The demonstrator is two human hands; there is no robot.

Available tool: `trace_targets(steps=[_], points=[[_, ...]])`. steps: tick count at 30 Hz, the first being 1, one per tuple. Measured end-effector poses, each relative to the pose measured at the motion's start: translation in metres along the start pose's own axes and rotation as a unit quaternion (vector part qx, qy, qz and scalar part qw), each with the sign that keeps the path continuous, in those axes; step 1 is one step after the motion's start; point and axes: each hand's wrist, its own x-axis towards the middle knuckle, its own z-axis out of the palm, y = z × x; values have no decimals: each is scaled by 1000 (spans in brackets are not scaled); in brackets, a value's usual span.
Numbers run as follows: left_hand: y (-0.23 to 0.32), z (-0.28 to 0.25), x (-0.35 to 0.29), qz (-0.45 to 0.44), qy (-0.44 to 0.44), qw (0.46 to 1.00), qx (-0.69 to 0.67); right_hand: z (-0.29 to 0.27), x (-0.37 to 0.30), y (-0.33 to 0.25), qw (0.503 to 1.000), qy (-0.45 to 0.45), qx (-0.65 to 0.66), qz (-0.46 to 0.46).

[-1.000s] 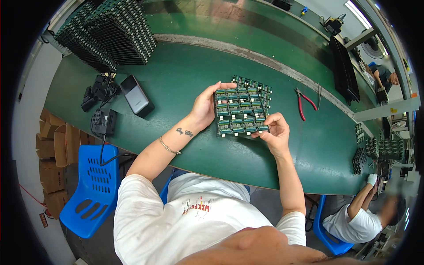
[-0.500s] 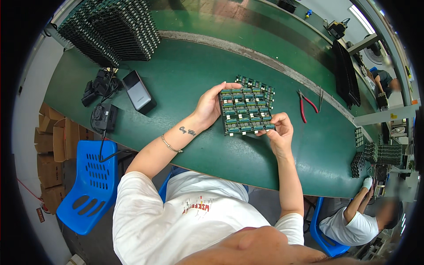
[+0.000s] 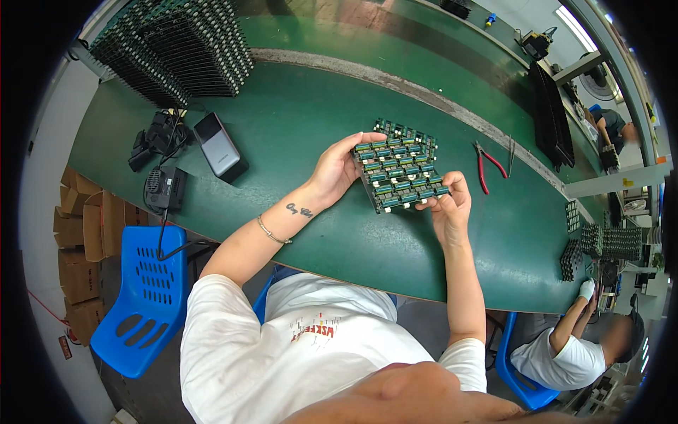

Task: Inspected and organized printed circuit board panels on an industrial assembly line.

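I hold a green circuit board panel with rows of small components above the green workbench. My left hand grips its left edge, thumb on top. My right hand grips its lower right corner. Another green panel lies on the bench just behind the held one, partly hidden by it.
Tall stacks of circuit boards stand at the far left. A grey box, black devices with cables and red-handled pliers lie on the bench. A blue chair stands at my left. Another person sits at the lower right, near more boards.
Both hands have kept the panel in the same grip. The panel has shifted slightly toward the right in view and tilted a little.
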Motion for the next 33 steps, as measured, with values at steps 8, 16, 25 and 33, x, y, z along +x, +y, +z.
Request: trace_targets(steps=[8, 16, 25, 33], points=[[-5, -5, 1, 8, -25, 999, 20, -12, 5, 4, 994, -7, 108, -11], [-8, 15, -6, -69, -50, 996, 14, -10, 6, 0, 964, 131, 216, 79], [-7, 12, -11, -65, -167, 983, 26, -23, 9, 3, 938, 0, 305, 165], [-13, 10, -11, 28, -161, 985, 50, 7, 8, -9, 951, 89, 275, 111]])
